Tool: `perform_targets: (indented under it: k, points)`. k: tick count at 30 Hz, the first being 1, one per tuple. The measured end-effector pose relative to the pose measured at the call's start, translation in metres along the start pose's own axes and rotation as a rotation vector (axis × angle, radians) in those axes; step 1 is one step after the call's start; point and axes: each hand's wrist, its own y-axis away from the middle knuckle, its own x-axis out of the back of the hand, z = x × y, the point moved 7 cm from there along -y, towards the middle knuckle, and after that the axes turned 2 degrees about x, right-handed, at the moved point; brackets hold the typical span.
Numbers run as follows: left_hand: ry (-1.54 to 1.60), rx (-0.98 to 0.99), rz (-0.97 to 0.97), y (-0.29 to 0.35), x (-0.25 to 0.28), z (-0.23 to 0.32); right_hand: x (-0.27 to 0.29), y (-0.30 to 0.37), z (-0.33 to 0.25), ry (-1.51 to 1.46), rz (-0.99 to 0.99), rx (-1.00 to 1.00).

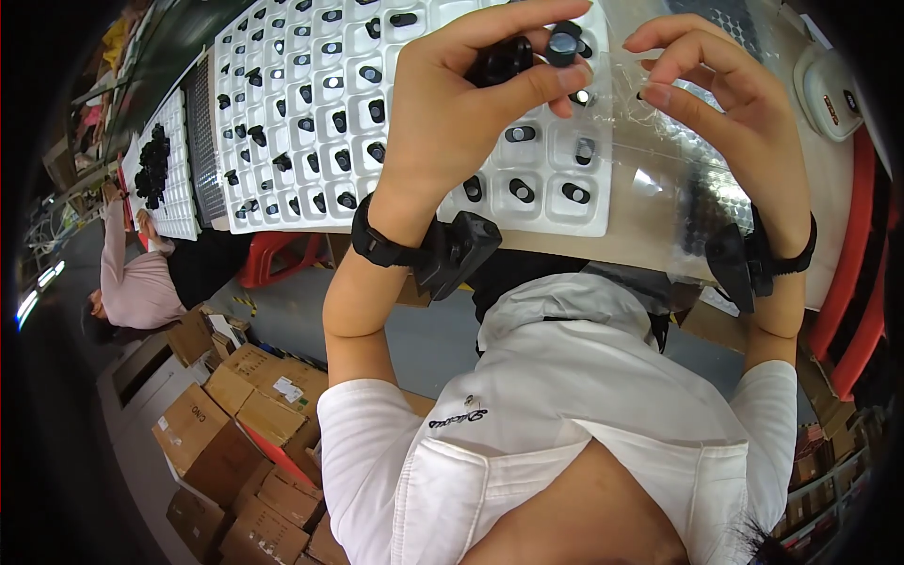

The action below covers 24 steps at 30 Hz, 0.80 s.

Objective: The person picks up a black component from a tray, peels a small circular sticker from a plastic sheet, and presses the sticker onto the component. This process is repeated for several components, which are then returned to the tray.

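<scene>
A small black part with a round grey disc [563,45] sits between the thumb and fingers of my left hand [461,89]. More black, glossy material [504,61] shows inside that palm, its shape partly hidden by the fingers. To the right, my right hand [720,89] has its thumb and fingers curled nearly together; a tiny dark spot shows at the fingertips, too small to name. Beneath my left hand lies a white compartment tray [556,224]. Its cells hold several small black oval parts [520,191], many with a grey disc on top.
Clear plastic film [650,141] and bubble wrap [716,188] cover the table right of the tray. A white rounded device [829,89] stands at far right, near a red chair [852,273]. At left, another person [141,273] works beside a second tray [179,212]. Cardboard boxes [202,428] stand behind.
</scene>
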Motion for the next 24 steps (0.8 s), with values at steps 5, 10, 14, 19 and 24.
perform_targets:
  k: [5, 10, 14, 19, 24]
  points:
    - [-0.057, 0.07, -0.035, 0.001, -0.002, 0.0, -0.003, 0.0, 0.001, -0.005, -0.023, 0.031]
    - [-0.14, 0.085, -0.033, 0.006, -0.003, -0.001, -0.005, 0.002, -0.006, -0.015, -0.007, 0.044]
    - [-0.19, -0.287, -0.043, 0.008, -0.009, 0.017, -0.005, 0.002, -0.019, -0.069, 0.027, 0.051]
    - [-0.413, -0.437, -0.018, 0.014, -0.016, 0.029, -0.007, 0.0, -0.032, -0.149, 0.088, -0.012]
    - [-0.458, -0.527, 0.025, 0.018, -0.015, 0.031, -0.012, 0.003, -0.036, -0.117, 0.123, -0.103]
